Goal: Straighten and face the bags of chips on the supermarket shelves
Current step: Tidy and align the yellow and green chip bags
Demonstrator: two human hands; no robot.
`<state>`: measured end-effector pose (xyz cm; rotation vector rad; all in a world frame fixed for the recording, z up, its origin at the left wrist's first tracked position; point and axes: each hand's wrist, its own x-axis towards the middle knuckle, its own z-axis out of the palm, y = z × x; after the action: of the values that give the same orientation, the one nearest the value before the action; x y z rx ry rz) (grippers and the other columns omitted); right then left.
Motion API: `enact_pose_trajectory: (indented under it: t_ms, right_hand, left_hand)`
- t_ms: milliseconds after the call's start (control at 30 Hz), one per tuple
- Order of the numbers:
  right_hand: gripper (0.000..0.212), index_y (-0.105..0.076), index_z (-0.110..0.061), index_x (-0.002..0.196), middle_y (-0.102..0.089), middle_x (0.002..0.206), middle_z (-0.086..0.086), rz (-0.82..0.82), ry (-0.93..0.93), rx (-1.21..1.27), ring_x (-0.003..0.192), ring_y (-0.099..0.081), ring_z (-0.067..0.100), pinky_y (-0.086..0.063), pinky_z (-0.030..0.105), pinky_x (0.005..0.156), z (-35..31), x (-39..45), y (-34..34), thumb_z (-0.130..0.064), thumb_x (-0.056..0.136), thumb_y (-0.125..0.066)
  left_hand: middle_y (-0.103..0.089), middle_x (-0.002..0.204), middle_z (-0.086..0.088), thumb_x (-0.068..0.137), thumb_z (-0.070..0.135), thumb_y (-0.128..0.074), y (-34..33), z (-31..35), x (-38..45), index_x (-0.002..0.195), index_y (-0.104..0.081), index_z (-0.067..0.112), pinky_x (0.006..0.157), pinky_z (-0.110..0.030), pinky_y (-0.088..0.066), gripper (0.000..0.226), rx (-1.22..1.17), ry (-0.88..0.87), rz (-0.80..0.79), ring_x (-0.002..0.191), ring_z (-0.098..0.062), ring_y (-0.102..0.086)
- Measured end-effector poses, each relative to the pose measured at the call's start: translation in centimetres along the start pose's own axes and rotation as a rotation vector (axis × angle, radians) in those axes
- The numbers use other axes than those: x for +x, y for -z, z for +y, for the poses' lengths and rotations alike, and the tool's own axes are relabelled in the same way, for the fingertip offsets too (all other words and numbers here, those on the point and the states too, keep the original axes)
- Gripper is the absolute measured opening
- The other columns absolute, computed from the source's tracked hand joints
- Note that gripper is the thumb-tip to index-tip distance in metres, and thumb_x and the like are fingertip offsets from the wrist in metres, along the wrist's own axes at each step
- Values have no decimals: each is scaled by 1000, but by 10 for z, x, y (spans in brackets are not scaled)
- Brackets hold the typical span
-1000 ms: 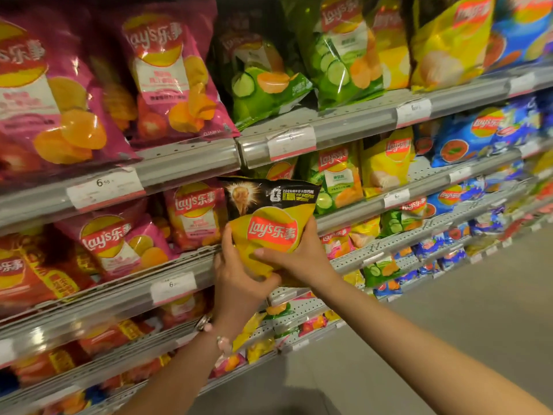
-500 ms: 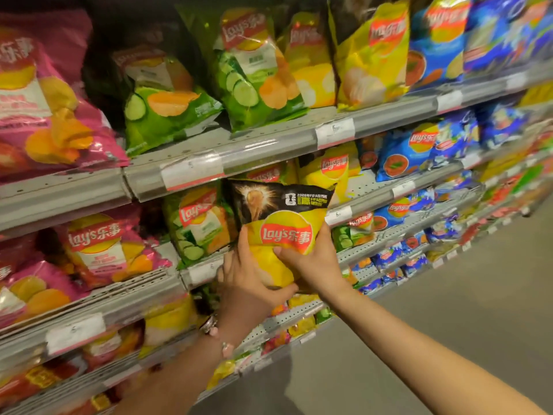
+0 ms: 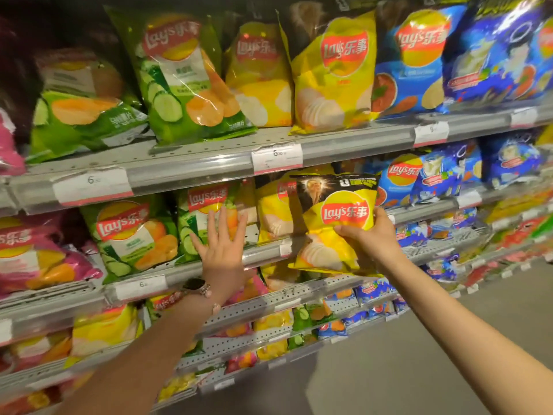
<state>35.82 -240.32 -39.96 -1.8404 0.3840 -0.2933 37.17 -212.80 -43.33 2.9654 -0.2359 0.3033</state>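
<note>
The right hand (image 3: 372,239) grips a yellow bag (image 3: 335,223) with a black top, fingers curled round its lower right side, holding it upright in front of the second shelf (image 3: 263,254), logo facing out. Just behind it stands another yellow bag (image 3: 270,214) on that shelf. Left of the held bag, the left hand (image 3: 221,250) is spread flat, fingers straight, over a green bag (image 3: 206,211) at the shelf edge; contact cannot be told. A watch (image 3: 196,285) sits on that wrist.
</note>
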Motion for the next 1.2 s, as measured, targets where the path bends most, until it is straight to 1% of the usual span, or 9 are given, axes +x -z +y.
enact_pose_trajectory:
  t_ms: [167, 333, 400, 500, 600, 700, 933, 1033, 1200]
  right_hand:
    - [80, -42, -7, 132, -59, 123, 13, 54, 51, 4, 108, -58, 27, -48, 43, 95, 3, 45, 32, -19, 66, -85]
    - [70, -50, -8, 125, -63, 118, 12, 71, 77, 49, 105, -61, 27, -49, 46, 95, 1, 76, 30, -18, 66, -85]
    - [62, -52, -10, 120, -64, 114, 10, 59, 86, 67, 104, -61, 27, -49, 47, 95, 2, 85, 26, -16, 67, -85]
    - [54, -53, -15, 115, -63, 109, 7, 5, 121, 10, 102, -61, 27, -50, 43, 92, 5, 96, 19, -15, 70, -83]
    - [55, -53, -12, 120, -63, 112, 8, -55, 156, -35, 101, -60, 24, -51, 39, 89, 2, 105, 13, -15, 72, -81]
    - [49, -55, -14, 117, -62, 104, 1, -114, 190, -27, 91, -58, 16, -46, 20, 70, -4, 114, 5, -16, 74, -79]
    - [60, -47, -15, 124, -58, 108, 0, -230, 136, 14, 99, -57, 17, -49, 34, 85, 1, 136, -6, -14, 73, -80]
    - [61, -45, -18, 126, -57, 112, 0, -276, 106, 13, 101, -56, 17, -49, 33, 85, 8, 142, -4, -16, 75, -79]
    - [68, -38, -12, 134, -53, 126, 8, -268, 53, -40, 113, -52, 21, -48, 41, 97, 20, 149, -5, -22, 78, -77]
  left_hand:
    - [36, 152, -10, 65, 46, -83, -18, 12, 20, 132, 37, 40, 104, -71, 5, 138, 79, 116, -14, 140, -36, 30]
    - [22, 157, -14, 80, 11, -76, -32, 16, 32, 134, 31, 39, 106, -71, -9, 124, 173, 180, 67, 142, -39, 22]
    - [15, 159, -15, 84, -1, -68, -37, 14, 34, 140, 21, 39, 105, -72, -11, 112, 206, 176, 125, 141, -38, 23]
    - [-13, 157, -20, 77, -19, -63, -42, 13, 33, 148, -21, 32, 99, -77, -20, 97, 234, 153, 264, 142, -41, 4]
    - [-35, 148, -26, 60, -16, -80, -41, 16, 35, 140, -47, 25, 87, -80, -31, 96, 297, 153, 323, 136, -49, -29]
    - [-38, 146, -27, 57, -2, -89, -41, 17, 34, 141, -48, 24, 86, -79, -33, 97, 357, 144, 324, 133, -51, -33]
    - [-47, 140, -24, 67, -9, -79, -40, 19, 37, 137, -51, 28, 81, -67, -49, 85, 469, 142, 432, 128, -46, -44]
    - [-47, 140, -25, 70, -10, -76, -42, 17, 39, 138, -50, 28, 79, -67, -49, 82, 487, 143, 451, 128, -47, -44]
    - [-48, 139, -25, 64, 1, -84, -41, 21, 39, 134, -55, 31, 80, -68, -49, 81, 518, 172, 426, 127, -47, -45]
